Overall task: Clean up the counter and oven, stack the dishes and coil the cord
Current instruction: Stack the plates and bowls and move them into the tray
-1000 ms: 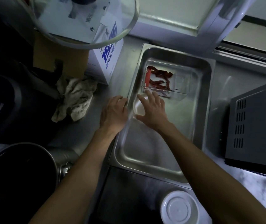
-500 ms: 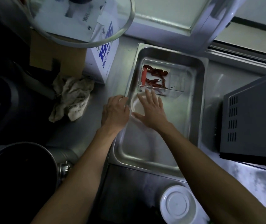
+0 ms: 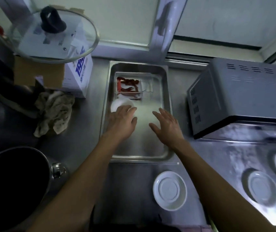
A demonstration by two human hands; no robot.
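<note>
Both hands over the metal tray (image 3: 166,104)

Left hand (image 3: 123,121) rests on the white bowl (image 3: 120,103), fingers relaxed; right hand (image 3: 165,125) spread flat.

A metal tray (image 3: 166,104) sits mid-counter, holding a clear container (image 3: 146,84) at its far end and a small bowl (image 3: 120,103) just before it, under the left hand (image 3: 122,122); the right hand (image 3: 166,125) is over the tray's right side. Left lies a rag (image 3: 55,113) (a box (image 3: 79,76) behind it); right stands the oven (image 3: 238,97). A saucer (image 3: 170,190) lies before the tray, two more (image 3: 262,187) to its right.
</note>
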